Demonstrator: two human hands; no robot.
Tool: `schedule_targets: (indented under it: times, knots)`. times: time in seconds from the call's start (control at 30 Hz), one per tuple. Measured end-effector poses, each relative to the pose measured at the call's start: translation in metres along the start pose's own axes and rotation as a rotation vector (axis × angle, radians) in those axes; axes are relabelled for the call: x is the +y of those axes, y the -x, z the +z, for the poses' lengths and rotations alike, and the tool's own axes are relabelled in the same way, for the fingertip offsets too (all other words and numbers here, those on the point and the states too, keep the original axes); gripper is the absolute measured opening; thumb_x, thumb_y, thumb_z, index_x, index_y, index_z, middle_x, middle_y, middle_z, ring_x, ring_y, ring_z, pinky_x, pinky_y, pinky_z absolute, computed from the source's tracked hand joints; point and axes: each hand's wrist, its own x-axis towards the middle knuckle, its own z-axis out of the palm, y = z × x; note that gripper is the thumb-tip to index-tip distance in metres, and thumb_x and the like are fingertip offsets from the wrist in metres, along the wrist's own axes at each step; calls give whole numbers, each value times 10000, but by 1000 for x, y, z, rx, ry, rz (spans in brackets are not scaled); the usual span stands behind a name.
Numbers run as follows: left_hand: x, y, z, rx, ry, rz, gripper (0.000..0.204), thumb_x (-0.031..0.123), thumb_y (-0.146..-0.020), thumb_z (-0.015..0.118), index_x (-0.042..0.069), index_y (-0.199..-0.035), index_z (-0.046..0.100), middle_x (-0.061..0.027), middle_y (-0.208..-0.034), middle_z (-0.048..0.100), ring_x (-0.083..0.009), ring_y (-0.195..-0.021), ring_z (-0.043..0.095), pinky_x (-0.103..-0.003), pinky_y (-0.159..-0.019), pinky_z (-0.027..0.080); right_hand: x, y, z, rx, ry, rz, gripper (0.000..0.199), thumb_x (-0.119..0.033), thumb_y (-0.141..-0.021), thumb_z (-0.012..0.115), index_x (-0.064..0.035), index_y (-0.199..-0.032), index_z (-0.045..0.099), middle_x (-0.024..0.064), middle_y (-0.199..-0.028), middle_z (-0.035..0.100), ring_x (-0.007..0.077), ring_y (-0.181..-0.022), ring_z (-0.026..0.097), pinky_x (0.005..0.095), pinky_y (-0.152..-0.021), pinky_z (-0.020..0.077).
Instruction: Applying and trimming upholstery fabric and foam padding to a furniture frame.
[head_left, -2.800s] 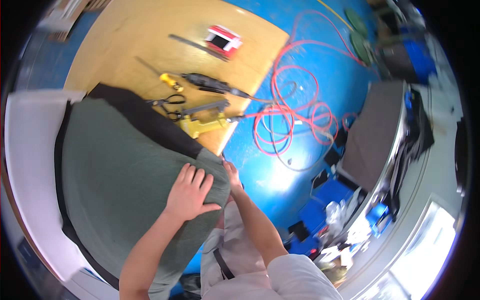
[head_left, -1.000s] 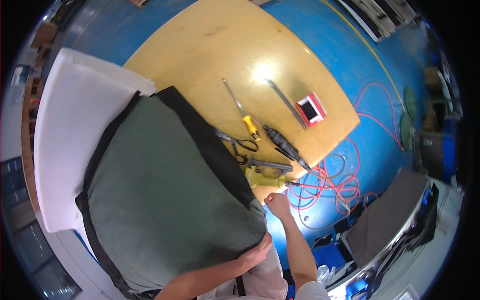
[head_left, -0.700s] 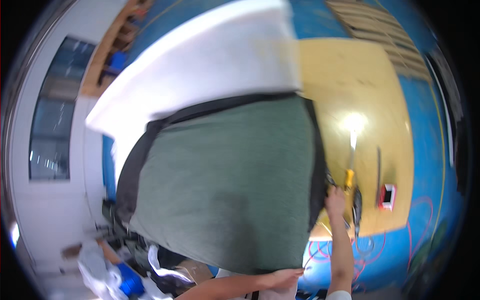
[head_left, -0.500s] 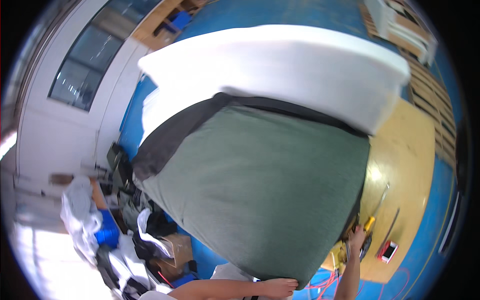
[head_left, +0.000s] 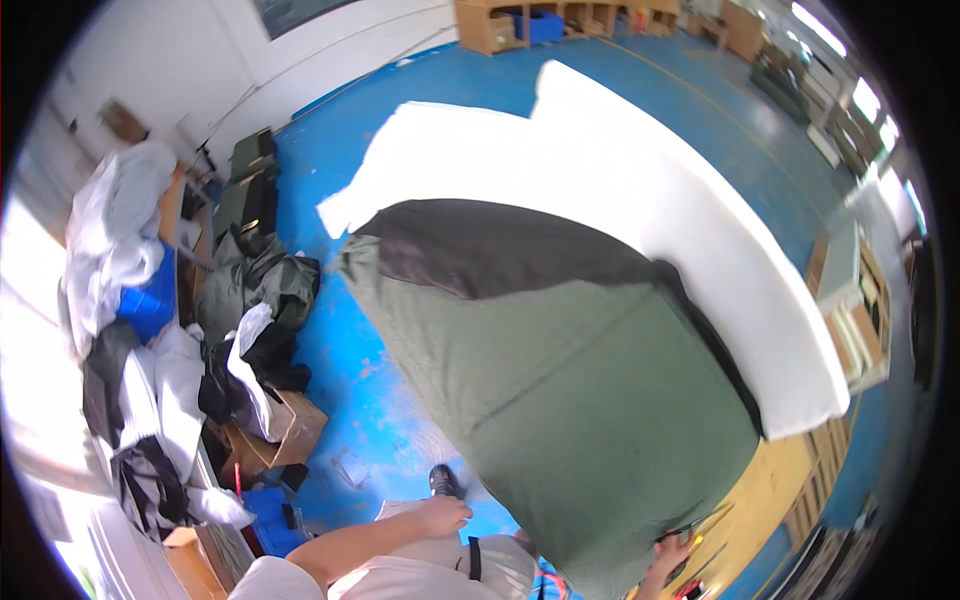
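Observation:
A large dark green fabric cover (head_left: 600, 400) with a black fabric panel (head_left: 500, 245) lies over the wide piece before me. White foam or padding (head_left: 700, 220) stands up along its far and right sides. My left hand (head_left: 445, 515) is off the cover, in front of my thigh, fingers curled together with nothing visible in them. At the cover's near right corner, my right hand (head_left: 672, 553) is closed round a dark hand tool (head_left: 680, 532); its exact kind is unclear. A yellow-handled tool (head_left: 698, 541) lies close to that hand, partly hidden.
The wooden tabletop (head_left: 775, 490) shows on the right. Along the left are a cardboard box (head_left: 285, 430), a blue bin (head_left: 150, 295), white plastic wrapping (head_left: 120, 215) and heaped dark fabric (head_left: 260, 285). Blue floor (head_left: 375, 400) runs between. Wooden shelving (head_left: 490, 25) stands at the back.
My left hand has let go of the cover's near edge and moved left. My right hand still holds the dark tool by the near right corner. The view has swung left.

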Motion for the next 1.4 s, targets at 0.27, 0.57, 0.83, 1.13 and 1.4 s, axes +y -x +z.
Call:
schedule_targets:
  times: [0.27, 0.57, 0.83, 1.13, 1.4]
  knots:
    - [-143, 54, -93, -184, 169, -321, 283, 361, -958, 538, 165, -1085, 698, -136, -1085, 704, -373, -1033, 665, -509, -852, 527, -29, 76, 165, -15, 1145, -478, 586, -77, -881, 580, -38, -1438, 403, 231, -1322, 546, 434, -1221, 512, 509, -1006, 450]
    - [-249, -12, -293, 457, 8, -364, 263, 231, -902, 608, 109, -1126, 674, -137, -1084, 693, -355, -1006, 676, -480, -844, 555, -61, 71, 177, -136, 1172, -237, 681, -109, -857, 641, -17, -1488, 405, 204, -1218, 647, 314, -1117, 618, 401, -971, 481]
    - [-300, -100, -468, 556, -620, -101, 589, 130, -859, 591, 179, -1435, 480, -97, -1517, 432, -313, -1379, 433, -524, -1134, 347, -120, 47, 219, -286, 1144, 304, 674, -378, -943, 585, -20, -1490, 420, 172, -1261, 629, 333, -913, 625, 438, -807, 526]
    - [-372, -252, -643, 745, 238, 23, 170, 188, -920, 601, 24, -960, 627, -229, -951, 672, -443, -865, 646, -501, -714, 511, -196, 127, 539, -746, 253, 252, 275, -87, -991, 598, 43, -1233, 604, 169, -1092, 717, 250, -978, 722, 366, -823, 597]
    - [-393, -309, -754, 323, 298, 8, 355, 331, -998, 593, -8, -894, 587, -270, -807, 607, -481, -808, 585, -491, -659, 443, -304, 164, 873, -626, -601, 367, 315, -127, -1002, 587, 30, -1275, 569, 146, -1228, 664, 256, -1132, 655, 396, -962, 556]
